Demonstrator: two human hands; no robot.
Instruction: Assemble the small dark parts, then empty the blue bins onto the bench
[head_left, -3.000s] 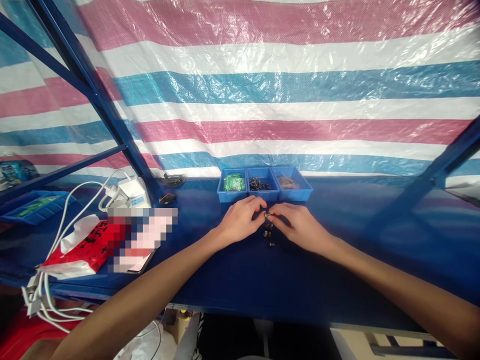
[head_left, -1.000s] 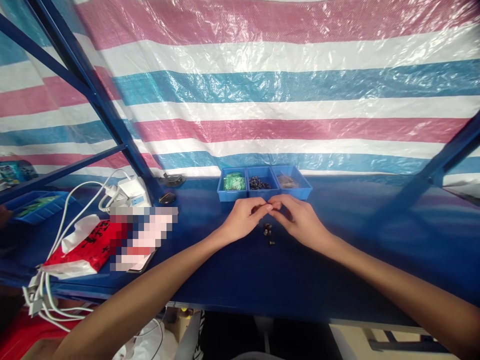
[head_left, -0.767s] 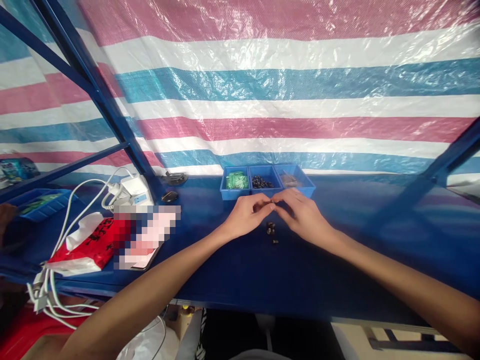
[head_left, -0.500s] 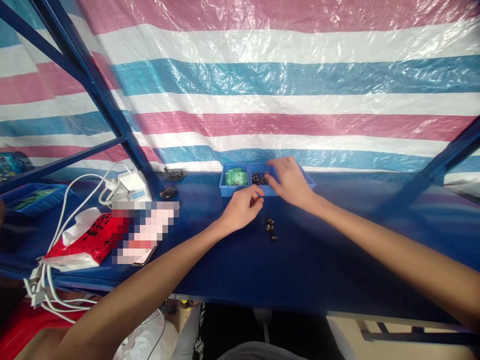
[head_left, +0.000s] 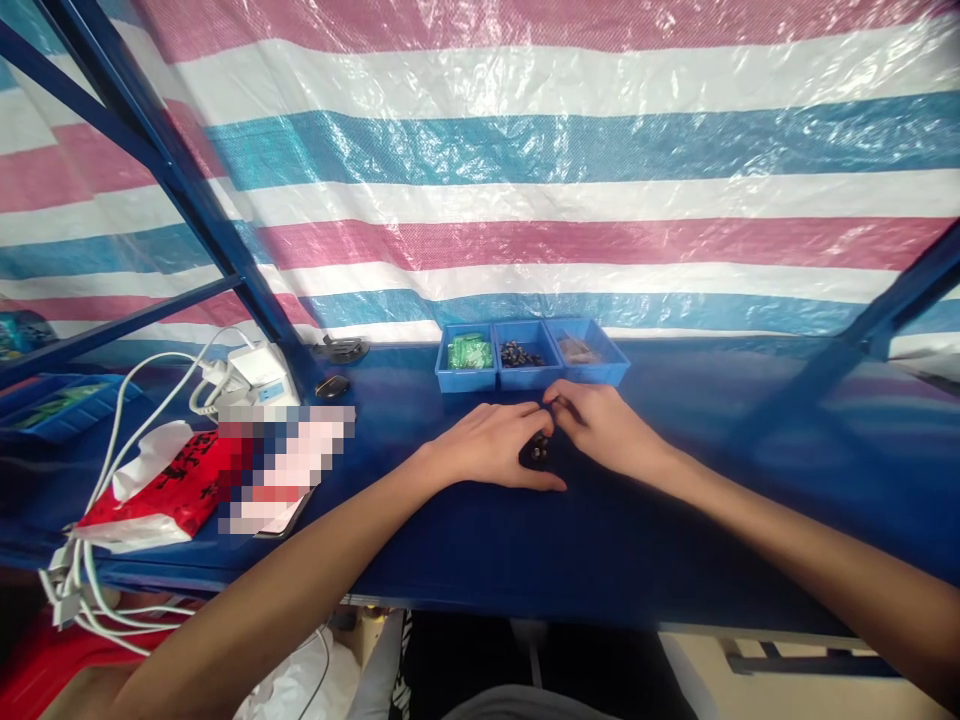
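My left hand (head_left: 495,445) rests low over the blue table, its thumb stretched away from the fingers. In the gap lies a little group of small dark parts (head_left: 538,450), partly hidden by the hand; they look like short screws, though too small to be sure. Close by on the right, my right hand (head_left: 611,425) has thumb and fingertips pinched together, and what is between them I cannot make out. Behind both hands, a blue bin (head_left: 529,378) contains more of these dark parts (head_left: 520,355).
A blue bin with green packets (head_left: 471,351) stands left of the middle one; another with brownish contents (head_left: 577,350) stands right. Farther left are a black mouse (head_left: 333,387), a white power strip (head_left: 266,380), a red tissue pack (head_left: 180,480) and cables. A striped sheet (head_left: 562,245) hangs behind.
My right hand has come out of the bins toward me, beside the small dark parts. My left hand has moved right and opened around them.
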